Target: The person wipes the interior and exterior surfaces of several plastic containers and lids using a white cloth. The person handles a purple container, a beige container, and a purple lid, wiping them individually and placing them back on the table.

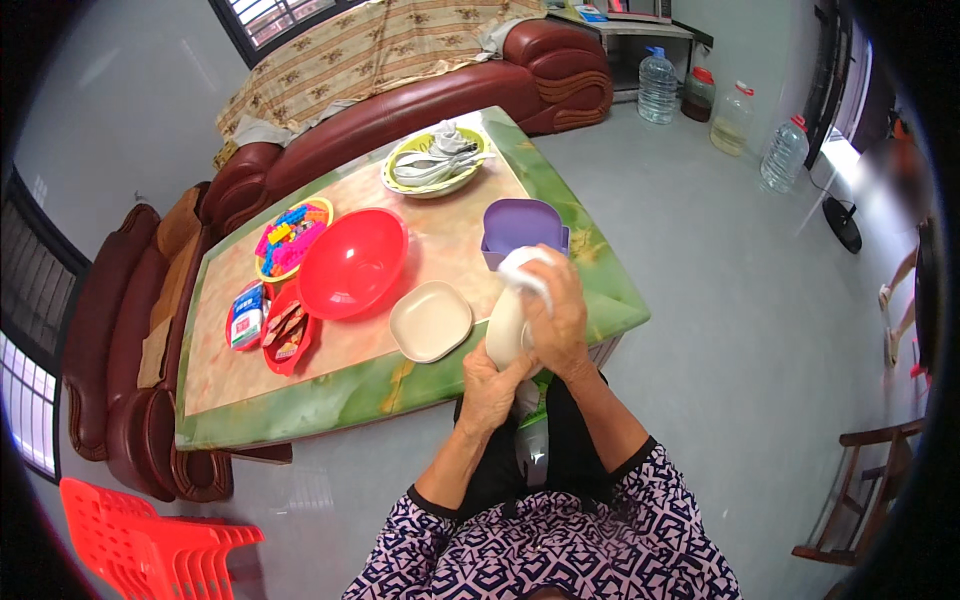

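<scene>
My left hand (488, 388) grips the lower edge of a cream plate (506, 328), held tilted above the table's near right edge. A crumpled white cloth or tissue (524, 270) is in my right hand (562, 318), whose fingers are closed round it at the plate's upper part. Just beyond my hands stands a purple plastic container (522, 222). Left of them, a second cream plate (430, 322), squarish with rounded corners, lies on the table. Below the hands, a green and greyish see-through thing (534, 435) rests between my legs; its kind is unclear.
On the marble-patterned table (350, 405) stand a large red bowl (350, 262), a basket of white spoons (432, 180), a bowl of toy blocks (290, 240) and red dishes with packets (287, 330). Sofas (400, 115) border the far and left sides. Red stools (140, 535) are stacked lower left.
</scene>
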Available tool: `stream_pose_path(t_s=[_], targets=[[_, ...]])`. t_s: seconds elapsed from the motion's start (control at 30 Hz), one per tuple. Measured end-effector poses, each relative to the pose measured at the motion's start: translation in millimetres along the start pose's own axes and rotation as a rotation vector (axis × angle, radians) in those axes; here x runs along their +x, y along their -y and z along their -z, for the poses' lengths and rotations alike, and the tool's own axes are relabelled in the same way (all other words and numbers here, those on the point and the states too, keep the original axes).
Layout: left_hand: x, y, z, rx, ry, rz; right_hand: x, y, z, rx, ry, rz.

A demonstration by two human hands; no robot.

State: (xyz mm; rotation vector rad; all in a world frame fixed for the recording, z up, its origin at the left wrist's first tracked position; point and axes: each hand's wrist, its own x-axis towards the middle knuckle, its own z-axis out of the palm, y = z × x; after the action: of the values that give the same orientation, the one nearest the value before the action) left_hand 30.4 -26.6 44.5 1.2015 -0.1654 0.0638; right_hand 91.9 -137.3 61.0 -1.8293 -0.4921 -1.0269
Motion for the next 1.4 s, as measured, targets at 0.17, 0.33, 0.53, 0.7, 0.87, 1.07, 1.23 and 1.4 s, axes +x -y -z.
stream_pose_path(t_s=[0.17,0.33,0.53,0.7,0.87,1.07,1.23,1.4], targets=[[-8,11,-3,-0.381,-0.032,0.049,-23,2,-2,0.187,0.026,-0.39],[4,30,8,-0.61,-0.114,0.124,-62,25,2,-0.23,0.209,0.042],[-9,31,-14,-0.574,0.043,0.226,-50,4,33,-0.261,0.023,-0.236],[-18,47,-23,-0.581,0.133,0.335,-55,-22,75,0.141,-0.085,-0.753],[-6,43,-32,-0.452,0.434,0.553,-54,-35,115,0.018,0.011,-0.453],[-17,33,-46,-0.187,0.448,0.6,-55,-19,116,-0.277,0.201,-0.251],[-21,52,-21,-0.231,0.276,0.46,-63,14,87,-0.161,0.334,0.042],[-31,31,-16,0.15,0.345,0.257,-60,2,71,-0.16,0.143,-0.074]])
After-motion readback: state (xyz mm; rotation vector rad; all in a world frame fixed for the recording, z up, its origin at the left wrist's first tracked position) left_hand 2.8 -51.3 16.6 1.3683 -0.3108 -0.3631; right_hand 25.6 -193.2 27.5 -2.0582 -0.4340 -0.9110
